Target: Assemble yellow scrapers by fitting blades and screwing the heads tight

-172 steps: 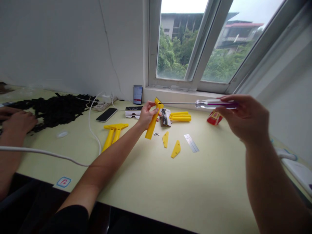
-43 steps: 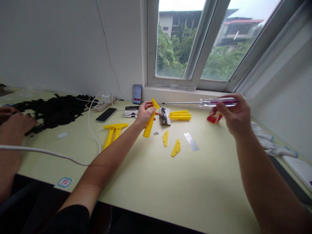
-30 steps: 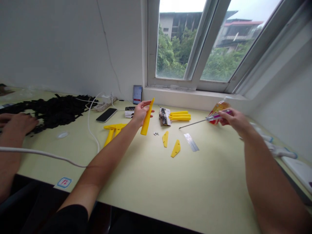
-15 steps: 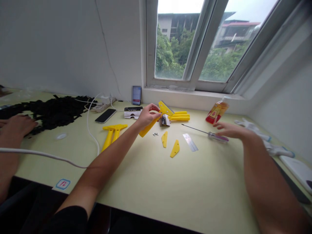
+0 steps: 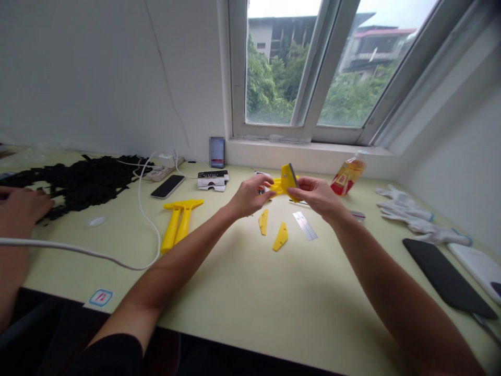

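Thumb and fingers of my right hand pinch a yellow plastic scraper by its head, with a dark strip along the edge. My left hand is beside it, thumb and fingertips apart with a gap between them; whether they touch the scraper is unclear. Where the scraper's handle points is hidden. Below lie two yellow blade covers and flat metal blades. A screwdriver lies behind my right hand, mostly covered. Small screws near my left hand are largely hidden.
Two yellow scraper handles lie left. Behind are a phone, a small box and a bottle. White gloves and a black slab are right. A white cable crosses left, near another person's hand and black pieces.
My right hand has left the screwdriver on the table and moved left to grip the scraper's head. The scraper has turned and shifted right; my left fingers have loosened from it.
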{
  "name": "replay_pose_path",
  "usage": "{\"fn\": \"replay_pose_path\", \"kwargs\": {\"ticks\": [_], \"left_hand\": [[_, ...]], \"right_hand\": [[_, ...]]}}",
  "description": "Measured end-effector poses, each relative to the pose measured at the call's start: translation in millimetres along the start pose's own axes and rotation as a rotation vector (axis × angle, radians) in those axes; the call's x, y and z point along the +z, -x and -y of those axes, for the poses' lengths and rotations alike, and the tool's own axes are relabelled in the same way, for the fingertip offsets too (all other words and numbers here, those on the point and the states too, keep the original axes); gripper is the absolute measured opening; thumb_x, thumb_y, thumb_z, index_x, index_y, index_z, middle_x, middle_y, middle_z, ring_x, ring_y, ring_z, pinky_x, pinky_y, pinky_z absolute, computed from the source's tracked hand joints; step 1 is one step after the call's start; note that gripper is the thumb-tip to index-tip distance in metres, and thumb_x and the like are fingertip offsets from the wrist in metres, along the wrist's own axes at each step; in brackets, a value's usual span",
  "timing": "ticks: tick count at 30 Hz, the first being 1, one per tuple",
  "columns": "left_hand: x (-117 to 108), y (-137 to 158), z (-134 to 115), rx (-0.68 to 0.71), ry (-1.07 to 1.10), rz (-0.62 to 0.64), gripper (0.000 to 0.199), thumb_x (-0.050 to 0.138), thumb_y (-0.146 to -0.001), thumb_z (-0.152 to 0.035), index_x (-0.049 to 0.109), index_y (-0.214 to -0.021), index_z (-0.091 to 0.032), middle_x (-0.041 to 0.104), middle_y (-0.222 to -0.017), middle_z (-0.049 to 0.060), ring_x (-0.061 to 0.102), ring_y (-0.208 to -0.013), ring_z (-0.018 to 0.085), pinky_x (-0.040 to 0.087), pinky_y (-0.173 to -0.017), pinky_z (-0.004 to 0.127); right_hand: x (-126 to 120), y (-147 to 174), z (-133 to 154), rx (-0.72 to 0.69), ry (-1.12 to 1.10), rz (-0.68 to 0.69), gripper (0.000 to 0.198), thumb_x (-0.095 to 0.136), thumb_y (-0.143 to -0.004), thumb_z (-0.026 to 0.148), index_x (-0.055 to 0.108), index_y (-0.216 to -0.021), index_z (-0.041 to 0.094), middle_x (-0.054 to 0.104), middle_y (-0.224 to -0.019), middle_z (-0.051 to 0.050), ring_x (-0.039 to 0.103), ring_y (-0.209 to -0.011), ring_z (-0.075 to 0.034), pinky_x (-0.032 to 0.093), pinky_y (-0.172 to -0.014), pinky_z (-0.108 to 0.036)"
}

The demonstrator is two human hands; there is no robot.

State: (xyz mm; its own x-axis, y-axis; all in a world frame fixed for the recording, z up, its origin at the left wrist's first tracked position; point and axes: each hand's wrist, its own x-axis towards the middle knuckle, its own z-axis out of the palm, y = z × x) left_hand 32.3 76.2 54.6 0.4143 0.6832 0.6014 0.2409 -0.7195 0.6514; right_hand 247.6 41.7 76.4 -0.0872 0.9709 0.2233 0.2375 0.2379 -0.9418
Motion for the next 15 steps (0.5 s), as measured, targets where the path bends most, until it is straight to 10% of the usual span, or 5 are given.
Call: {"fn": "replay_pose_path", "kwargs": {"ticks": [5, 9, 15], "left_hand": [[-33, -32, 52, -0.515, -0.597, -0.328, 0.052, 0.064, -0.079, -0.048, 0.057, -0.125, -0.023, 0.051, -0.134, 0.016, 0.043, -0.130, 0.035, 0.035, -0.108, 0.052], [-49, -35, 100, -0.909, -0.890, -0.225, 0.083, 0.063, -0.073, -0.057, 0.035, -0.146, -0.029, 0.011, -0.161, 0.013, 0.003, -0.146, 0.044, 0.022, -0.109, 0.067], [-60, -7, 133, -1.100, -0.875, -0.214, 0.095, 0.066, -0.069, -0.058, 0.025, -0.150, -0.033, 0.008, -0.160, 0.018, 0.025, -0.137, 0.052, 0.028, -0.101, 0.070]], "right_hand": [[-16, -5, -2, -0.131, 0.184, -0.169, 0.035, 0.079, -0.066, 0.048, 0.069, -0.078, 0.017, 0.071, -0.077, -0.005, 0.065, -0.068, -0.017, 0.052, -0.061, -0.029], [-24, -4, 0, -0.182, 0.288, -0.225, 0.033, 0.076, -0.070, 0.048, 0.069, -0.080, 0.018, 0.072, -0.077, -0.006, 0.066, -0.069, -0.019, 0.053, -0.061, -0.030], [-26, -3, 2, -0.231, 0.342, -0.228, 0.027, 0.073, -0.073, 0.046, 0.068, -0.079, 0.020, 0.072, -0.075, -0.004, 0.066, -0.068, -0.019, 0.053, -0.059, -0.030]]}}
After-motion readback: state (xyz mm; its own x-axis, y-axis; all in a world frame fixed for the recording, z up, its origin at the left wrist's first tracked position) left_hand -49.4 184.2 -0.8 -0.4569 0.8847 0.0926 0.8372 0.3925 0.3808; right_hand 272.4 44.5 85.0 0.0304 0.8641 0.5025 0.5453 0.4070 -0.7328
